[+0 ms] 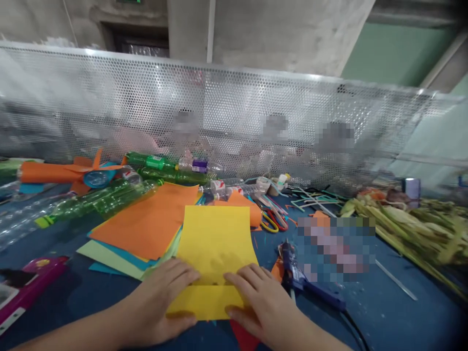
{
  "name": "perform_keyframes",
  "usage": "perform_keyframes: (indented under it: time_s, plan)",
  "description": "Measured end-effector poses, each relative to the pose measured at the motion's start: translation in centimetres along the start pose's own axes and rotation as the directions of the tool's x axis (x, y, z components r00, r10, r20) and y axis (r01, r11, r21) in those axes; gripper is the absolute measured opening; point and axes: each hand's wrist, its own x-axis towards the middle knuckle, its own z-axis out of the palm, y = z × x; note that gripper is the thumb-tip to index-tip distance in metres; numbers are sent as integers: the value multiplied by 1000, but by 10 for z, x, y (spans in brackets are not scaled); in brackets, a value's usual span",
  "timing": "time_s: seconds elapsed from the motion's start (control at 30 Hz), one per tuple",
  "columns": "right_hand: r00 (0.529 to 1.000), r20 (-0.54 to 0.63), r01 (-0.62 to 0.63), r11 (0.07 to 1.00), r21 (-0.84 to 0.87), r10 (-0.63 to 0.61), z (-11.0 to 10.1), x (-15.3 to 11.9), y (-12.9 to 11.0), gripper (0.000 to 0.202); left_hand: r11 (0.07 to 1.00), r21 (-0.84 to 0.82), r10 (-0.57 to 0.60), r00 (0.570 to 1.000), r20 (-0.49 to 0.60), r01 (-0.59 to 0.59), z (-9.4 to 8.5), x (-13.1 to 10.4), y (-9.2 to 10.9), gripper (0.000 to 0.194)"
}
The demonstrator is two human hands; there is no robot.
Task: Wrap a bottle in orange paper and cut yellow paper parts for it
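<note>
A sheet of yellow paper (pixel 219 239) lies in front of me, with a crease across it and a folded strip along its near edge. My left hand (pixel 164 297) grips the left side of the fold, fingertips on top and thumb at the near edge. On the right side, my right hand (pixel 263 302) holds the sheet in the same way, its fingers pressing near the crease. Just left of the sheet is a stack of coloured paper (pixel 146 224), orange on top with blue and pale green below. A bit of red paper (pixel 243 336) shows under my right hand.
A blue glue gun (pixel 318 290) with a cord lies to the right, near scissors (pixel 270 224). Green bottles (pixel 113 197) and an orange paper propeller (pixel 97 168) are at left, above a magenta paper trimmer (pixel 34 282). Corn husks (pixel 420 226) lie far right. A perforated screen (pixel 127 107) stands behind.
</note>
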Motion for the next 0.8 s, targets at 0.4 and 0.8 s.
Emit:
perform_keyframes:
  time_s: [0.4, 0.8]
  plan:
    - [991, 51, -127, 986, 109, 122, 9, 9, 16, 46, 999, 49, 7, 998, 65, -10, -12, 5, -6, 53]
    - [985, 52, -171, 981, 90, 167, 10, 1, 4, 31, 998, -24, -63, 998, -9, 63, 8, -11, -9, 49]
